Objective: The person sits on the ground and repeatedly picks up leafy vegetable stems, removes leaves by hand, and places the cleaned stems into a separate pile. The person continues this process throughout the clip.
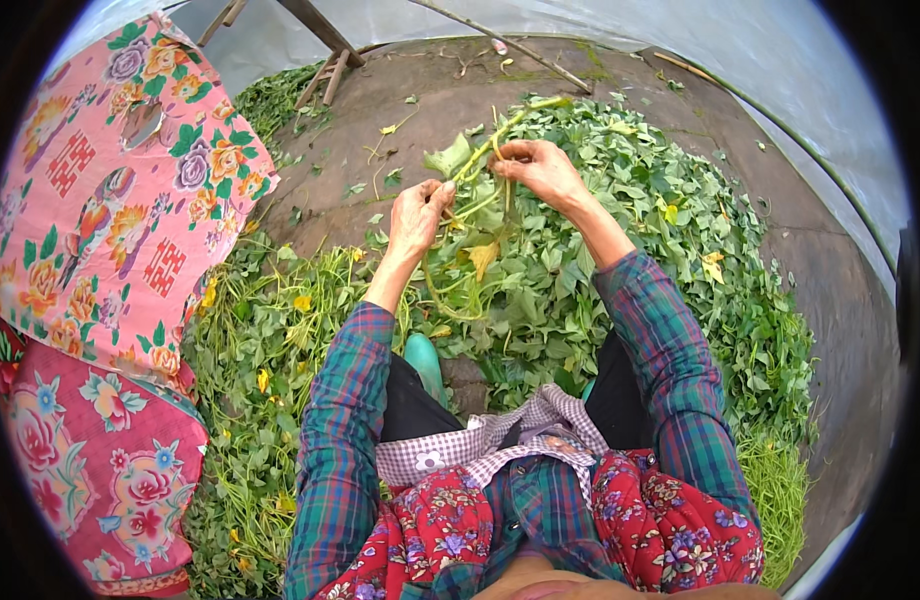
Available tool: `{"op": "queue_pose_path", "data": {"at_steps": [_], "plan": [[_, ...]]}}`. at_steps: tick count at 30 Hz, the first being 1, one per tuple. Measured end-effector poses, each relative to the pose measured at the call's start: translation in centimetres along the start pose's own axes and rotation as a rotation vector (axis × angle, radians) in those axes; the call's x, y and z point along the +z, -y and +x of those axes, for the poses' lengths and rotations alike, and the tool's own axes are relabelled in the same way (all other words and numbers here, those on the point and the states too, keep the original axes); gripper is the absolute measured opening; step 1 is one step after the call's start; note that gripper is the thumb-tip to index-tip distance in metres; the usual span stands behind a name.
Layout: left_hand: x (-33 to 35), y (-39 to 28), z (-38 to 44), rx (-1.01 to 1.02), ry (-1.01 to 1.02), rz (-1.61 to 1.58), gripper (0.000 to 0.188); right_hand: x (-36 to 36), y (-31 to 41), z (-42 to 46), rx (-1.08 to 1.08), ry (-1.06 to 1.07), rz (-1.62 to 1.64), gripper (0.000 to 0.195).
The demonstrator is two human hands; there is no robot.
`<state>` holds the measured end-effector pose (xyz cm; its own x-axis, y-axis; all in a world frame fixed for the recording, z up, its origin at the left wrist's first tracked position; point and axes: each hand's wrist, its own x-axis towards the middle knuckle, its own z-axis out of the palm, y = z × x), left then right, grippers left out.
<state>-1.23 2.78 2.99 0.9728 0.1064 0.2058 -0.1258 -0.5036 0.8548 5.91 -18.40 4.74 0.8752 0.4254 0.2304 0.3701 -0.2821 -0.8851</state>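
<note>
A thick green vine stem (520,116) runs up and to the right above the leaf pile, with thinner leaf stalks hanging from it. My left hand (419,217) pinches its lower end between thumb and fingers. On the stem's right side, my right hand (542,172) has its fingertips closed around a thin yellowish stalk (497,142). A broad green leaf (449,156) shows between the hands, and a yellowed leaf (484,259) dangles below them. Under both hands spreads a large heap of cut leafy vines (565,262).
More tangled stems and leaves (280,330) lie at left beside pink floral cloths (137,247). A wooden stool or ladder leg (329,75) and a thin pole (505,41) stand at the back. Translucent plastic sheeting (692,37) borders the dark floor (340,142). A green rubber boot (425,364) is between the piles.
</note>
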Motion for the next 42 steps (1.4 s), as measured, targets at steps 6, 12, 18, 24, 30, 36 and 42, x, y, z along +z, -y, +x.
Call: {"op": "queue_pose_path", "data": {"at_steps": [6,12,18,24,30,36,42], "plan": [[0.6,0.1,0.0,0.014,0.002,-0.084,0.023,0.4,-1.6,0.7,-0.024,0.096,0.386,0.031],[-0.3,2.7,1.0,0.360,-0.183,0.466,0.021,1.5,-4.4,0.6,0.195,0.133,0.073,0.028],[-3.3,5.5,1.3,-0.039,-0.194,0.335,0.025,1.1,-3.5,-0.1,0.125,0.346,-0.318,0.026],[-9.4,8.8,1.4,-0.141,-0.431,-0.084,0.027,-0.6,-5.0,-0.2,0.296,0.184,0.022,0.032],[-7.7,6.2,0.7,-0.190,-0.373,-0.236,0.026,5.0,-0.4,-2.6,0.048,0.240,0.123,0.026],[-4.3,4.3,1.0,-0.292,-0.151,-0.392,0.020,9.9,-0.7,-0.9,-0.037,0.154,0.222,0.023],[-3.1,4.0,0.5,-0.341,0.117,-0.760,0.029,10.6,-1.0,-1.3,0.010,0.288,0.349,0.027]]}}
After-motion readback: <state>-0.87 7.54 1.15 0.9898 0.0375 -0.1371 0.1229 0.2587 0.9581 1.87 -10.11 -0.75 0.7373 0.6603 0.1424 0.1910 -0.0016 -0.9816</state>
